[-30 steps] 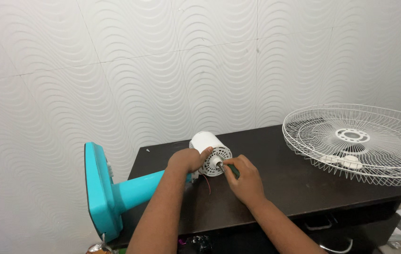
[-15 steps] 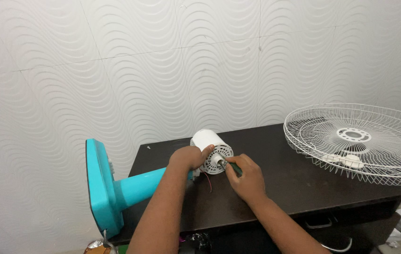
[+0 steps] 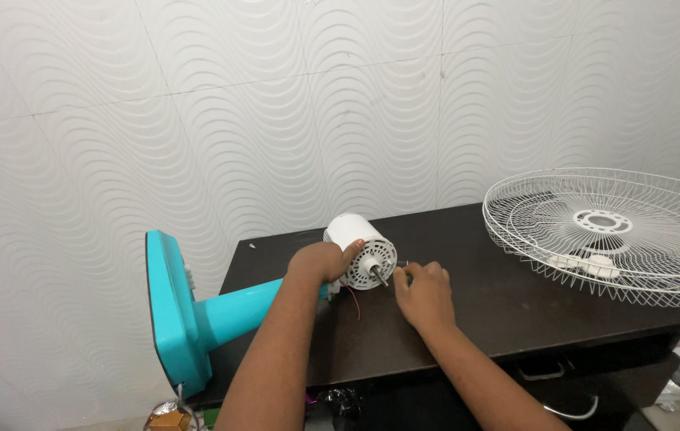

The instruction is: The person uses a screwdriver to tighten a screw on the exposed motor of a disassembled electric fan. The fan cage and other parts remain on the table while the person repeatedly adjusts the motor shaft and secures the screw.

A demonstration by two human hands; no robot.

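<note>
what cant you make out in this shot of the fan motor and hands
- Head view: whether the right hand pinches anything by the motor shaft; too small to tell.
- Near side of the white motor: covered by the left hand.
- Fan grille: right part cut off by the frame edge.
- Under the dark table: items hidden by the arms and tabletop.

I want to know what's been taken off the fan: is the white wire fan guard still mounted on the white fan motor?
No, the white wire fan guard lies flat on the dark table, apart from the white fan motor.
</note>
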